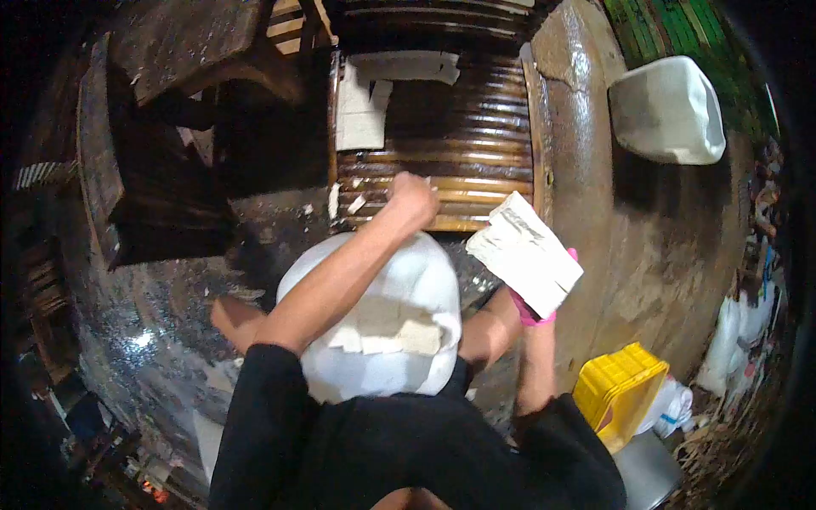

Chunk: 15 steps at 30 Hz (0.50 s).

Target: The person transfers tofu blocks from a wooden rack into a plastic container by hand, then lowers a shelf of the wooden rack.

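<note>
My left hand [414,201] is closed above the near end of a slatted rack [484,183]; a small pale bit shows by its fingers, too small to name. Off-white flat pieces [361,119] lie on the rack's far left part, with small scraps nearer me. My right hand [535,316], in a pink glove, holds a stack of off-white flat pieces [527,255] to the right of the rack. Between my legs is a large white container [374,263], with more off-white pieces [391,336] inside at its near side.
A dark wooden bench [170,204] stands on the left. On the right are a white plastic container [667,110], a yellow crate [619,387] and white bags [738,336]. The floor around the rack looks wet, with crumbs near my legs.
</note>
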Tool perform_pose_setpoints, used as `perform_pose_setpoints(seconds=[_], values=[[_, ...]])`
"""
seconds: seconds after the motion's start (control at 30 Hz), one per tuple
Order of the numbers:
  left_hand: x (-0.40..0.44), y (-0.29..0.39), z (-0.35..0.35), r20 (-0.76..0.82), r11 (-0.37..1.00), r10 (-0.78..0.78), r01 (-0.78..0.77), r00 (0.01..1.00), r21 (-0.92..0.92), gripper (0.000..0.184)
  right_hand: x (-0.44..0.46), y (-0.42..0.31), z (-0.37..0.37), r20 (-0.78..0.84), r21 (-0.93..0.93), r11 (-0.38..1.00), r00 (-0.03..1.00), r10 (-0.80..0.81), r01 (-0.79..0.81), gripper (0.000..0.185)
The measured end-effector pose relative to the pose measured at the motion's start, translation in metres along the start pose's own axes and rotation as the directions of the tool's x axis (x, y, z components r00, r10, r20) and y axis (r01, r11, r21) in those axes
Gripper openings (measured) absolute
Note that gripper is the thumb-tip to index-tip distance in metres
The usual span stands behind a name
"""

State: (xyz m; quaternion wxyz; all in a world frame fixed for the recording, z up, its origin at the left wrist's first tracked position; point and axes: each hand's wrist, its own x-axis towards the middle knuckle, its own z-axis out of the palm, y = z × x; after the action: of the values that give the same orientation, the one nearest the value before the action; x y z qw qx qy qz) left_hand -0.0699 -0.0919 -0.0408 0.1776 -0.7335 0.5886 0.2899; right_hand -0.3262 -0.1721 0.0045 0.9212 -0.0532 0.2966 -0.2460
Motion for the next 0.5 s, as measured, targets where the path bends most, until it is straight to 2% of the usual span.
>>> perform_pose_setpoints(seconds=[0.07, 0.13, 0.2, 0.23, 0.27, 0.33, 0.47, 0.5], values=[[-0.018, 0.0, -0.028, 0.0, 0.998, 0.025, -0.025, 1.0, -0.063, 0.028, -0.045, 0.014, 0.018, 0.055, 0.05, 0.994, 0.994, 0.091, -0.094, 0.08], [-0.029, -0.006, -0.046, -0.007, 0.981, 0.072, -0.072, 0.997, -0.182, 0.044, -0.08, 0.033, 0.033, 0.124, 0.093, 0.974, 0.973, 0.196, -0.208, 0.078], [-0.039, -0.019, -0.056, -0.126, 0.944, 0.032, -0.071, 0.991, -0.322, 0.053, -0.103, 0.053, 0.048, 0.194, 0.114, 0.932, 0.928, 0.319, -0.345, 0.075], [-0.05, -0.029, -0.061, -0.178, 0.896, 0.058, -0.129, 0.982, -0.425, 0.054, -0.11, 0.064, 0.053, 0.229, 0.114, 0.901, 0.894, 0.386, -0.418, 0.074], [-0.055, -0.039, -0.057, -0.303, 0.837, 0.029, -0.189, 0.953, -0.514, 0.052, -0.113, 0.076, 0.057, 0.256, 0.11, 0.861, 0.851, 0.459, -0.497, 0.072], [-0.068, -0.062, -0.053, -0.449, 0.762, 0.038, -0.317, 0.893, -0.565, 0.051, -0.114, 0.099, 0.067, 0.29, 0.049, 0.787, 0.763, 0.578, -0.615, 0.07], [-0.124, -0.081, -0.048, -0.422, 0.669, -0.181, -0.204, 0.888, -0.715, 0.048, -0.095, 0.144, 0.07, 0.241, -0.13, 0.651, 0.614, 0.752, -0.747, 0.066], [-0.13, -0.084, -0.037, -0.439, 0.576, -0.211, -0.251, 0.873, -0.778, 0.045, -0.09, 0.153, 0.069, 0.216, -0.169, 0.624, 0.589, 0.779, -0.763, 0.065]])
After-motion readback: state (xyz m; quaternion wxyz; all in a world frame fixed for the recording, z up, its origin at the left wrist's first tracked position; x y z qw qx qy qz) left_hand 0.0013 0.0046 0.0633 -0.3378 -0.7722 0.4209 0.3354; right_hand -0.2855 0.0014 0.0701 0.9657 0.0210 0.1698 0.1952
